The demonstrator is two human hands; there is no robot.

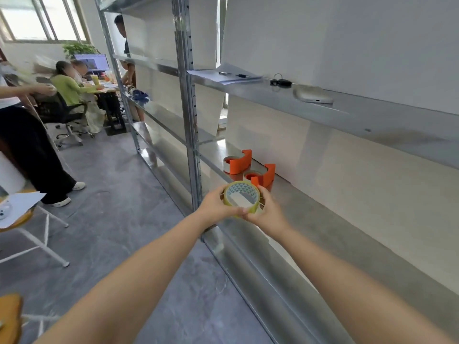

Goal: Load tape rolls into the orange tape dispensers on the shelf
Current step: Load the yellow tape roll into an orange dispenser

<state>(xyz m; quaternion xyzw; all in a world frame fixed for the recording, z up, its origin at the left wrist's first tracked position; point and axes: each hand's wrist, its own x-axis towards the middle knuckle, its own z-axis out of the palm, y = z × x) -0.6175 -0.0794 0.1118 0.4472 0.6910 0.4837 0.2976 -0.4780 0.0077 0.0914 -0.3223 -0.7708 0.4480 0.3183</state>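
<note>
A yellowish clear tape roll (pixel 241 196) is held between my left hand (pixel 215 205) and my right hand (pixel 267 211), just in front of the shelf's front edge. Both hands grip its rim, fingers meeting underneath. On the metal shelf (pixel 323 219) behind it stand two orange tape dispensers. The far dispenser (pixel 239 162) has a roll in it. The near dispenser (pixel 263 177) sits right behind the held roll, and its lower part is hidden by the roll and my right fingers.
A steel upright post (pixel 191 125) stands left of my hands. The shelf above (pixel 323 105) carries papers (pixel 228 76), keys (pixel 280 81) and a white device (pixel 312 94). Several people, desks and chairs fill the room at left. A white-legged table (pixel 29 219) stands near left.
</note>
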